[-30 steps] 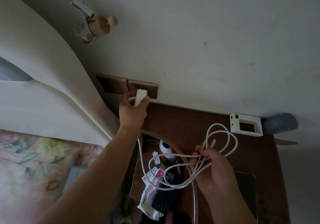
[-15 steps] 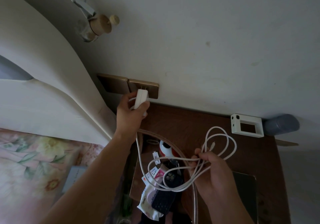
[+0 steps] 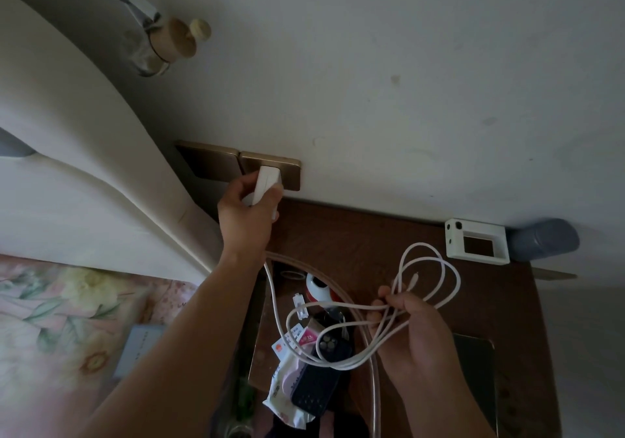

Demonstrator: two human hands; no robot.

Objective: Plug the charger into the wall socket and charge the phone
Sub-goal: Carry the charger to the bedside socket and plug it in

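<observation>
- Both hands are busy: the left hand [image 3: 248, 216] is clenched around the white block-shaped charger [image 3: 267, 182], thumb on one side and fingers on the other, with the charger's far end pressed against the bronze metal wall socket plate [image 3: 289, 172].
- Whether the prongs are fully seated cannot be told; no gap shows between charger and plate.
- Just left of that hand, a second bronze wall plate [image 3: 209, 163] sits edge to edge with the socket plate, and a cream padded headboard [image 3: 84, 153] curves down beyond it.
- From under the left wrist, the white round charging cable [image 3: 275, 302] drops and runs across to the right hand [image 3: 414, 332].
- That right hand is closed on several gathered loops of the cable, which fan out above its fingers; the small cable plug [image 3: 413, 280] sticks up among the loops.
- Below and between the hands, the dark blue phone with a round camera cluster [image 3: 321, 373] lies back-up on a dark brown wooden nightstand [image 3: 358, 238], partly on top of a white-and-pink wipes packet [image 3: 287, 380], with cable loops crossing over it.
- Between the hands sits a small red-and-white round object [image 3: 318, 290], too dim to identify.
- Beyond the right hand, a white rectangular plastic frame-like case [image 3: 477, 241] leans at the wall, with a grey-blue cylinder [image 3: 542, 239] just beside it.
- Near the right wrist lies a dark flat tablet-like slab [image 3: 475, 366].
- Left of the left forearm is a floral bedspread [image 3: 67, 319].
</observation>
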